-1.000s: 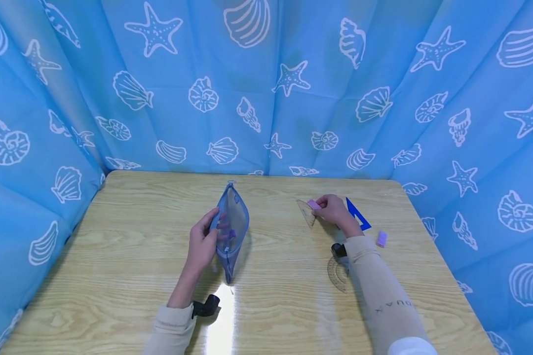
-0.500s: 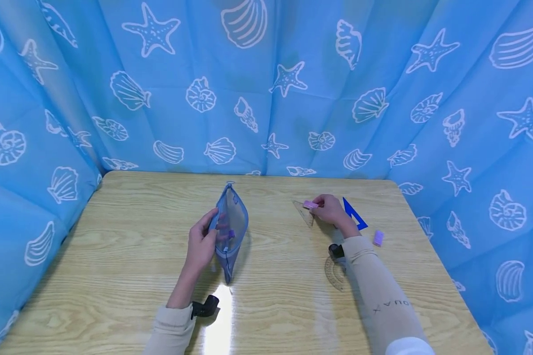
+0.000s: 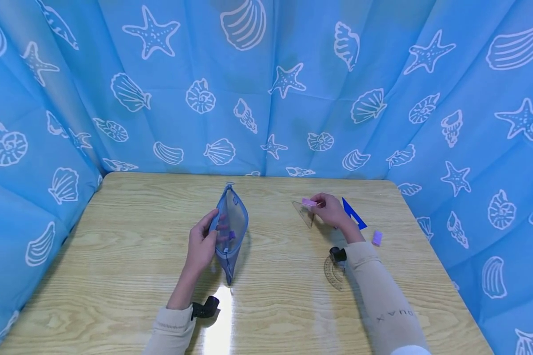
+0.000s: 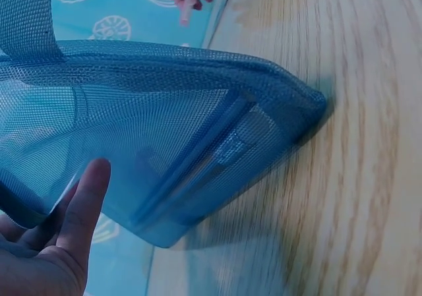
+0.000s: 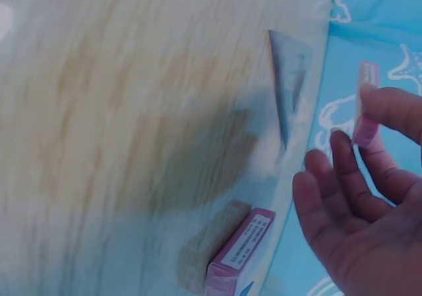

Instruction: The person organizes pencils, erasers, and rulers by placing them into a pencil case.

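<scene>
My left hand (image 3: 203, 240) grips the near side of a blue mesh zip pouch (image 3: 238, 211), its mouth spread apart. Inside shows a small purple thing (image 3: 232, 235); through the mesh in the left wrist view, long slim items (image 4: 211, 154) are visible but unclear. My right hand (image 3: 330, 209) pinches a pink eraser (image 5: 369, 76) between thumb and fingers, raised above the table. Close to that hand lies a clear set square (image 3: 302, 213). A blue set square (image 3: 349, 209) lies just right of the hand, and a purple-pink eraser (image 3: 377, 238) farther right.
A clear protractor (image 3: 330, 279) lies beside the right wrist, partly covered by the wrist camera (image 3: 337, 254). The wooden table (image 3: 129, 236) is bordered by a blue shell-print curtain (image 3: 169, 123) at the back and sides.
My right hand has lifted slightly with the pink eraser, which has turned a little in the fingers. The left hand and pouch stay almost still. The head view has shifted slightly.
</scene>
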A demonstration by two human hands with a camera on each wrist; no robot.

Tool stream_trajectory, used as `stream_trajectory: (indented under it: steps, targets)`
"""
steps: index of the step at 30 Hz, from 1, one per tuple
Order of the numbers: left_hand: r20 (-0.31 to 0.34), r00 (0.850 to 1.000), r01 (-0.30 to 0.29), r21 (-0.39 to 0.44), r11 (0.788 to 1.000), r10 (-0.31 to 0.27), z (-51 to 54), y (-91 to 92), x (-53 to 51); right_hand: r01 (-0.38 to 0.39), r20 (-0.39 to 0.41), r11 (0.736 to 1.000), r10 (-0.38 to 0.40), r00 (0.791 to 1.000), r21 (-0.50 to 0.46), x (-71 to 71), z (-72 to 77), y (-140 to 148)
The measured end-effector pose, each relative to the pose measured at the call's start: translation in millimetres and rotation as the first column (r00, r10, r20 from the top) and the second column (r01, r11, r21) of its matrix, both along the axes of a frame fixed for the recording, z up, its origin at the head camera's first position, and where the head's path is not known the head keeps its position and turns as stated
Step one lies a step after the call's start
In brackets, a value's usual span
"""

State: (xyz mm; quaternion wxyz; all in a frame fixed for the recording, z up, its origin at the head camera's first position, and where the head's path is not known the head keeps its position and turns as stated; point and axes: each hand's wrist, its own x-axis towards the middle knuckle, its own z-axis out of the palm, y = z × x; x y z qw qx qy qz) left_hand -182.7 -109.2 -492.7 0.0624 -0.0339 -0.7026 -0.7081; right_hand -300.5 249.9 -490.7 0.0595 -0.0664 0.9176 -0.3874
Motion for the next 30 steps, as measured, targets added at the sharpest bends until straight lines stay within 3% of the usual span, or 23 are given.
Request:
stream_trajectory:
  steps: [6,13,30]
  targets:
    - [-0.007,1.0,-0.006,-0.006,1.0,0.006,-0.1,0.0,-0.4,-0.079,-0.067,0.994,0.073,0.995,-0.08,4.4,-0.4,-2.8]
    - [-0.01,1.0,-0.001,-0.009,1.0,0.001,0.3,-0.2,0.3,-0.122,-0.106,0.979,0.106,0.989,-0.161,16.5,13.4,-16.3]
    - [0.0,1.0,-0.004,-0.001,1.0,0.004,1.1,0.2,0.6,-0.201,-0.153,0.975,0.185,0.971,-0.099,38.8,35.5,-42.6]
